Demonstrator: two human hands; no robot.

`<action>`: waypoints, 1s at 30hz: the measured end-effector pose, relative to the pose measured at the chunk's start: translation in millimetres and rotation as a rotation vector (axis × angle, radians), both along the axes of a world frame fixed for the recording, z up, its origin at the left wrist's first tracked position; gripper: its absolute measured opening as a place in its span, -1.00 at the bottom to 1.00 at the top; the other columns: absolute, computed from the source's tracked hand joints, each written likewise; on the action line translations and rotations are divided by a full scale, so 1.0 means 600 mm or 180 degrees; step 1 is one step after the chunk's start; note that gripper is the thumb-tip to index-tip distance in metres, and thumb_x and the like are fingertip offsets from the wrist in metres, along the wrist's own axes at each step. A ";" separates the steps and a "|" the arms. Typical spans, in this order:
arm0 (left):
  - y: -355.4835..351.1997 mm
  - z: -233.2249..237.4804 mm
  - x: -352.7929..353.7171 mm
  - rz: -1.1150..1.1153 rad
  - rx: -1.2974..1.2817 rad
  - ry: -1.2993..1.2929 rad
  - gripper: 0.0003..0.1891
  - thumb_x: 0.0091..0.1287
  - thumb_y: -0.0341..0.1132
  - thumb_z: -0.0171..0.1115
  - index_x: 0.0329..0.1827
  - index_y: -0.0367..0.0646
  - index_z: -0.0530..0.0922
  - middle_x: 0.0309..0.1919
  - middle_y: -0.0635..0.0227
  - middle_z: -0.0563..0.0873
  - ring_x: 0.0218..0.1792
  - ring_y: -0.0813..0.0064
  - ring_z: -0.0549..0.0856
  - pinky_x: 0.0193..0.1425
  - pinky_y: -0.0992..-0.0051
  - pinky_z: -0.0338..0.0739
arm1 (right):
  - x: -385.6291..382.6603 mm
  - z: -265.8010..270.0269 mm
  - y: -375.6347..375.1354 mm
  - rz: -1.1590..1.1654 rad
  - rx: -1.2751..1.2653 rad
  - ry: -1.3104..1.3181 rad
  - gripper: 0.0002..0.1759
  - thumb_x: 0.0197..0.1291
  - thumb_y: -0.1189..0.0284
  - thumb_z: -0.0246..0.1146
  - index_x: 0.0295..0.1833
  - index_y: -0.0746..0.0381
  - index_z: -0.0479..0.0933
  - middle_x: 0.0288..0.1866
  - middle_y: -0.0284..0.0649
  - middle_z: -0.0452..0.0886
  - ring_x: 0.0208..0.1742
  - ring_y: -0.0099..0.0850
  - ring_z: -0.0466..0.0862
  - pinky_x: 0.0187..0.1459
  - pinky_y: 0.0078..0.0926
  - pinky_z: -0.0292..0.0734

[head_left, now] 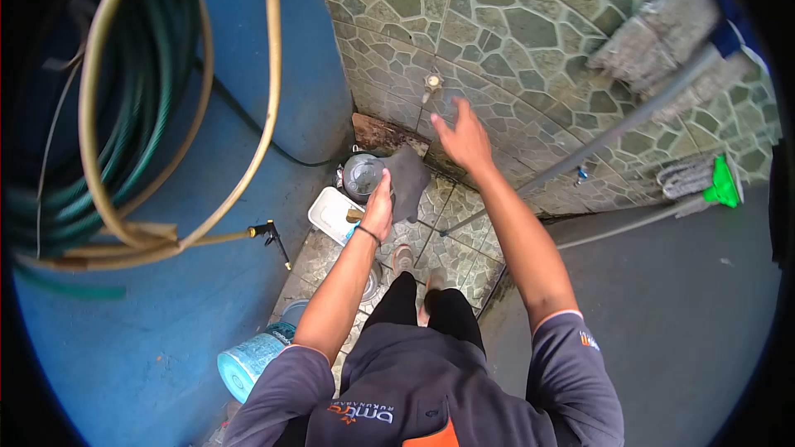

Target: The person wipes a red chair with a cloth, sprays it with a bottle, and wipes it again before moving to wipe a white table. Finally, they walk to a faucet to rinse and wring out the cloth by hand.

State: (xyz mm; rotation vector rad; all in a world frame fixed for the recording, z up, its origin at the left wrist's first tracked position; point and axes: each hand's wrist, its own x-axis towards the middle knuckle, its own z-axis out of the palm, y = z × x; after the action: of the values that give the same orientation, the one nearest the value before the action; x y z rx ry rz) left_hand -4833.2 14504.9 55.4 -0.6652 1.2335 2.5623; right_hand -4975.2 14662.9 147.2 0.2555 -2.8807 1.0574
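My right hand reaches toward the wall tap, thumb and index finger spread apart with nothing between them. Lower and to the left is my left hand, fingers straight and stretched upward. It overlaps the edge of a grey cloth that hangs beside a round grey bucket; its palm side is partly hidden. Just left of that hand, on the floor, sits a white rectangular tub with small items in it.
A coiled green hose hangs on the blue wall at left, with a spray nozzle below. A blue bucket lies tilted at lower left. Mops, one with a green head, lean at right. A reddish slab rests in the corner.
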 end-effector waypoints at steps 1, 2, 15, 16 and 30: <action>0.000 -0.020 -0.039 0.0010 0.0069 -0.0102 -0.20 0.53 0.23 -0.05 0.55 -0.30 0.21 0.48 0.21 0.39 0.44 0.36 0.40 0.53 0.36 0.21 | -0.044 -0.007 -0.018 -0.0058 0.0313 -0.0069 -0.28 0.28 0.00 0.27 0.37 0.25 0.33 0.10 0.23 0.63 0.15 0.09 0.65 0.15 -0.02 0.54; 0.003 -0.013 -0.072 -0.0015 0.0124 -0.0154 -0.19 0.51 0.22 -0.02 0.57 -0.28 0.18 0.50 0.20 0.37 0.45 0.37 0.40 0.53 0.37 0.20 | -0.080 -0.001 -0.038 -0.0103 0.0632 -0.0134 -0.28 0.28 -0.01 0.27 0.35 0.26 0.34 0.11 0.24 0.62 0.14 0.09 0.65 0.12 -0.01 0.56; 0.012 -0.152 -0.323 -0.0296 0.0046 -0.0788 -0.14 0.41 0.24 -0.12 0.62 -0.19 0.08 0.61 0.19 0.18 0.58 0.20 0.15 0.57 -0.03 -0.18 | -0.238 -0.066 -0.060 0.1054 0.1870 -0.0065 -0.52 0.18 0.26 0.39 0.08 0.33 0.45 -0.06 0.10 0.64 -0.04 0.06 0.73 -0.05 -0.07 0.68; 0.015 -0.152 -0.332 -0.0294 0.0141 -0.0722 -0.15 0.41 0.23 -0.14 0.61 -0.19 0.11 0.59 0.19 0.23 0.57 0.22 0.19 0.58 -0.04 -0.20 | -0.238 -0.062 -0.053 0.1063 0.1671 -0.0053 -0.55 0.21 0.26 0.35 0.09 0.31 0.46 -0.05 0.10 0.64 -0.02 0.06 0.72 -0.03 -0.07 0.66; 0.019 -0.232 -0.404 -0.0041 0.0213 -0.0472 -0.71 0.55 -0.10 0.08 0.12 -0.08 0.55 0.03 0.38 0.67 0.07 0.43 0.62 0.11 0.25 0.56 | -0.194 -0.371 -0.038 0.0186 -0.1151 -0.1436 -0.52 0.39 0.25 0.23 0.32 0.25 0.51 0.00 -0.07 0.74 0.04 -0.34 0.68 0.11 -0.45 0.49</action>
State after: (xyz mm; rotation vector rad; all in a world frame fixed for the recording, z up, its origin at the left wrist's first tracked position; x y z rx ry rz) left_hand -5075.8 14516.3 -83.5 -0.8134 1.0963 2.4813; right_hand -5091.4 14640.4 -75.4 0.0867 -2.9737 1.8241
